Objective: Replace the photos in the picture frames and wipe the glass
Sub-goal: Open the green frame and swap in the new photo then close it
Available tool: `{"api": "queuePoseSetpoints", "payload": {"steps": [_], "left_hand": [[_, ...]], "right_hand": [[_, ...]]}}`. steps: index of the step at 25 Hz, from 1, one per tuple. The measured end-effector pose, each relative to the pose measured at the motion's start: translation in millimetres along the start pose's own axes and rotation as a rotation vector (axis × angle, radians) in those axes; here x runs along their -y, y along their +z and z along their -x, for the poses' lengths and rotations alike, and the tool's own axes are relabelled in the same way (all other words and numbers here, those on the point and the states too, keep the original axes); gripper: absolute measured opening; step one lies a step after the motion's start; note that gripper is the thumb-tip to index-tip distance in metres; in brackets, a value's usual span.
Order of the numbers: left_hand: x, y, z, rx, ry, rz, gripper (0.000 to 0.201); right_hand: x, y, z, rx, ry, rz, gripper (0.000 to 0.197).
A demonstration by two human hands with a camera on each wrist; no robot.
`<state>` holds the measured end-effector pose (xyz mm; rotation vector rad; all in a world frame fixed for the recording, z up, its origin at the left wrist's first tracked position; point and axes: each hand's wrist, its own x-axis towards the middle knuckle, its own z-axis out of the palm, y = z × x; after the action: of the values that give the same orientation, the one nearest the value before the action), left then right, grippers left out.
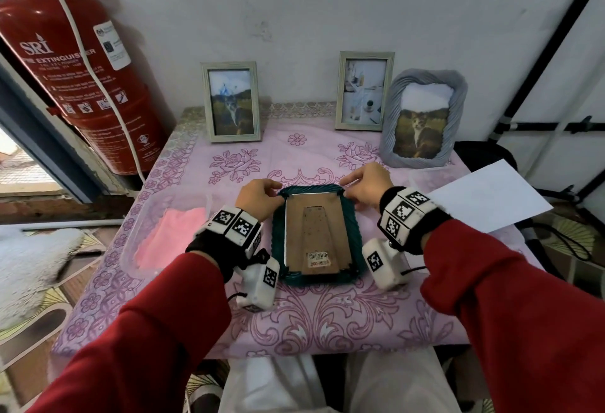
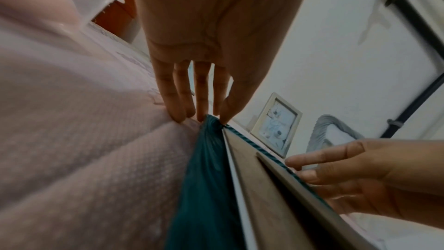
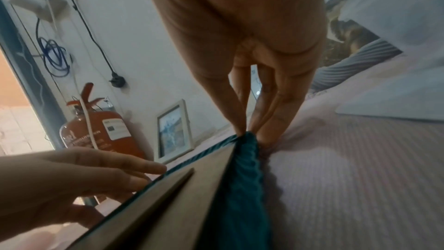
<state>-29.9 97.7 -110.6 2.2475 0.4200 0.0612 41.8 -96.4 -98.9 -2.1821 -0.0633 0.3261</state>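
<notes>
A teal picture frame (image 1: 279, 242) lies face down on the pink flowered tablecloth, its brown backing board (image 1: 316, 232) and folded stand facing up. My left hand (image 1: 258, 196) pinches the frame's far left corner (image 2: 211, 121) between thumb and fingertips. At the far right corner (image 3: 245, 140), my right hand (image 1: 366, 183) pinches the rim in the same way. Each wrist view also shows the other hand: the right hand (image 2: 336, 174) and the left hand (image 3: 84, 174). The glass side is hidden underneath.
Two pale wooden frames (image 1: 232, 101) (image 1: 364, 90) and a grey twisted frame (image 1: 422, 118) with a cat photo stand along the wall. A clear tub holding pink cloth (image 1: 163, 236) sits left, a white sheet (image 1: 491, 200) right. A red fire extinguisher (image 1: 75, 69) leans at far left.
</notes>
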Motion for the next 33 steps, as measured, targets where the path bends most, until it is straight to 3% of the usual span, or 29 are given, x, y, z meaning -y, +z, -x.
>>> {"api": "queuePoseSetpoints", "payload": {"steps": [5, 10, 22, 33], "left_hand": [[-2.9, -2.6, -10.3, 0.054, -0.059, 0.067, 0.023], [-6.9, -4.1, -15.5, 0.074, -0.056, 0.041, 0.023], [1.3, -2.4, -22.6, 0.094, -0.07, 0.11, 0.01], [16.2, 1.8, -29.2, 0.065, -0.027, 0.136, 0.018]], "right_hand": [[2.7, 0.6, -9.5, 0.031, 0.014, 0.04, 0.009], [1.4, -1.3, -12.9, 0.052, -0.003, 0.045, 0.019], [1.6, -0.6, -24.5, 0.09, -0.006, 0.122, 0.017], [-2.2, -6.3, -25.0, 0.146, -0.024, 0.091, 0.013]]}}
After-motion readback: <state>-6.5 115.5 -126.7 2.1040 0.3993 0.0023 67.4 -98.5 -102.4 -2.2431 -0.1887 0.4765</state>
